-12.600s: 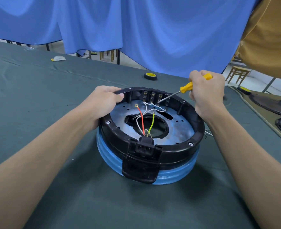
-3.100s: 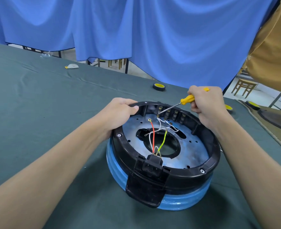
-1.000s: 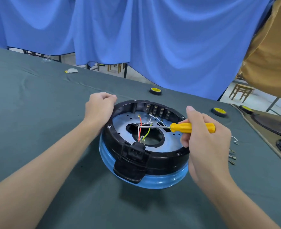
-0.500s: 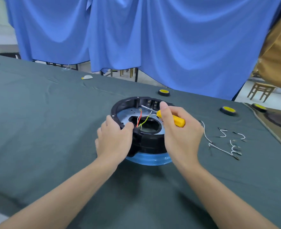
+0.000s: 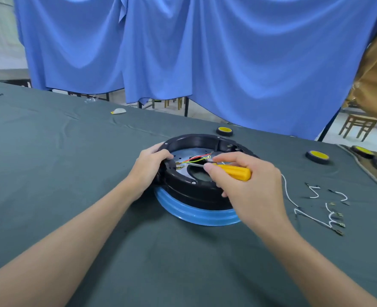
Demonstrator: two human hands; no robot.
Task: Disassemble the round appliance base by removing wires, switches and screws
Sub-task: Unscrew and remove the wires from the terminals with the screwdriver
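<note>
The round appliance base (image 5: 194,191), a black ring on a blue band, sits mid-table. Red and yellow-green wires (image 5: 194,159) run across its metal plate. My left hand (image 5: 148,168) grips the base's left rim, covering the socket there. My right hand (image 5: 247,185) holds a yellow-handled screwdriver (image 5: 234,171) whose shaft points left toward the wire terminals by the left rim. My right hand hides the base's right side.
Loose white wires with terminals (image 5: 316,209) lie on the cloth right of the base. Black-and-yellow tape rolls (image 5: 224,131) (image 5: 317,156) sit behind, and another roll at the far right edge. A blue curtain hangs at the back. A person in tan stands at the right edge.
The base has been turned so its socket side sits under my left hand. The screwdriver tip moved from the far terminals to the wires near the left rim. The view pulled back.
</note>
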